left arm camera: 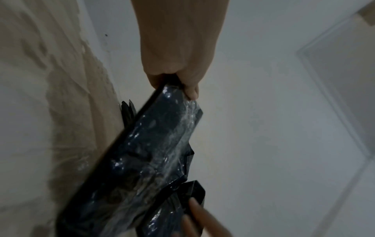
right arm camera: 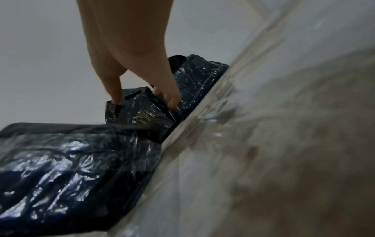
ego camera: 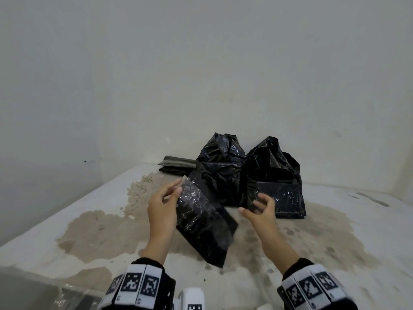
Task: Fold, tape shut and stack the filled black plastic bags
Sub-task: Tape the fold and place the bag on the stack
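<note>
Two tasks for this step, as judged: land the finished parcel flat, then free both grips for the next bag.

Widest first: stained bench (ego camera: 89,220), under clear film, across the whole lower view. At twelve o'clock on it, against the wall, taller bag (ego camera: 220,171) and, touching it at its three o'clock, right-hand bag (ego camera: 274,175), both upright, tops crumpled and open, not yet folded. Nearer, at six o'clock of those, taped parcel (ego camera: 203,220), glossy with tape, tilted, lower corner down toward the bench, top edge up at eleven o'clock. Farther back, at ten o'clock of the taller bag, flat pile (ego camera: 176,164) of dark plastic lying on the bench; folded bags or spares, cannot tell.

Left grip (ego camera: 162,206) clamped on the parcel's upper edge, thumb on the near face, fingers behind, parcel hanging from it toward five o'clock. Right grip (ego camera: 261,209) at three o'clock of the parcel, fingers apart and loosely bent, just in front of the right-hand bag; touching it or not, hard to say, nothing plainly held.

To do it well: support the parcel's low corner with the right grip, lay broad face down, square to whatever lies beneath, press once, then release. Avoid dragging across the film.
</note>
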